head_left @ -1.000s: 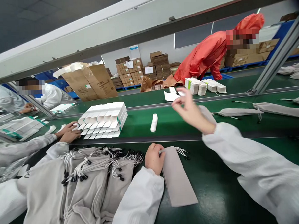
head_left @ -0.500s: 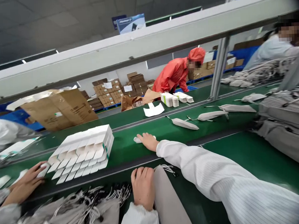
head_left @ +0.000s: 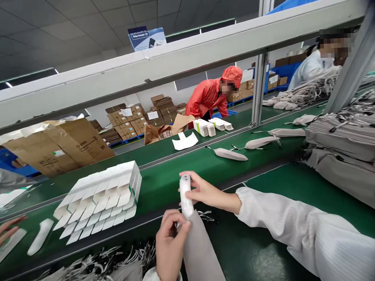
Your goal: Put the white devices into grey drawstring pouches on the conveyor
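White oblong item [head_left: 185, 196] stands upright in the right hand [head_left: 208, 193], its lower end at the mouth of a grey drawstring pouch [head_left: 200, 256], above a green conveyor belt [head_left: 263, 236]. Right thumb and fingers pinch the item from its sides. The left hand [head_left: 170, 249] curls its fingers at the pouch's upper edge in a pinch (the hand itself hides part of the grip). Four more pouches [head_left: 230, 154] lie singly on the next belt, to the right of one block of white folded cartons [head_left: 97, 202]. A second white item [head_left: 39, 236] lies at lower left, near a co-worker's spread fingers [head_left: 6, 223]. Two stacks of white boxes [head_left: 202, 127] and one white sheet [head_left: 184, 141] sit on the far belt, where one worker in an orange hooded suit [head_left: 210, 94] bends forward.
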{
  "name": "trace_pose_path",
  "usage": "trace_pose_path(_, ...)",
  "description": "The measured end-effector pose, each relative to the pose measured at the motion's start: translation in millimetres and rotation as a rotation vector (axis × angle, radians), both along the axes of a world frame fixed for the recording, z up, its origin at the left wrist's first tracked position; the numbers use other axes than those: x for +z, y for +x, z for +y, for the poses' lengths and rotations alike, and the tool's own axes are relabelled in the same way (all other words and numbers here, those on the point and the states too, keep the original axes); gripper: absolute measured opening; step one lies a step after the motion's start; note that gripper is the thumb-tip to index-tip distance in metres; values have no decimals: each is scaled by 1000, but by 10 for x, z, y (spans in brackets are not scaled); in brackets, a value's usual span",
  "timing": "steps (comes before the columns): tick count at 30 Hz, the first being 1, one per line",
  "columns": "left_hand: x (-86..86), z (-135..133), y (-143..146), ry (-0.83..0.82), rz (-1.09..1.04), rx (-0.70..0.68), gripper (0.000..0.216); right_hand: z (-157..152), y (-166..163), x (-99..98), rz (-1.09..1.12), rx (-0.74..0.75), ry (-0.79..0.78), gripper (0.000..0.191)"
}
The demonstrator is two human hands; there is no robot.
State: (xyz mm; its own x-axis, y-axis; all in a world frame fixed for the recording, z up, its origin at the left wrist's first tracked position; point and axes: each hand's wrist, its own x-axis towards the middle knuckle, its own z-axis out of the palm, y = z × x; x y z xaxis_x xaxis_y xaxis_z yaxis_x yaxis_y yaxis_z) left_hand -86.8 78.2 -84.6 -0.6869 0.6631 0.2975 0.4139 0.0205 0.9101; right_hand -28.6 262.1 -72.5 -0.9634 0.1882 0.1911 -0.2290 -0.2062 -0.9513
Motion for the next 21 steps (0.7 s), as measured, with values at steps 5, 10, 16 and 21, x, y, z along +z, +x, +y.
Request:
trace_pose_path(5,131,-33,91,110,-105,109,20,-137,198,-61,-24,88,419,32)
trace_pose_path(10,279,-226,24,240,-392,221,34,-100,688,244,-137,166,-85,16)
trace_pose_path(16,161,-226,21,184,-368,130,39,232,872,834,165,-144,-241,12)
trace_pose_path(21,-489,-153,216,-230,44,6,40,679,271,953,511,-758,173,9)
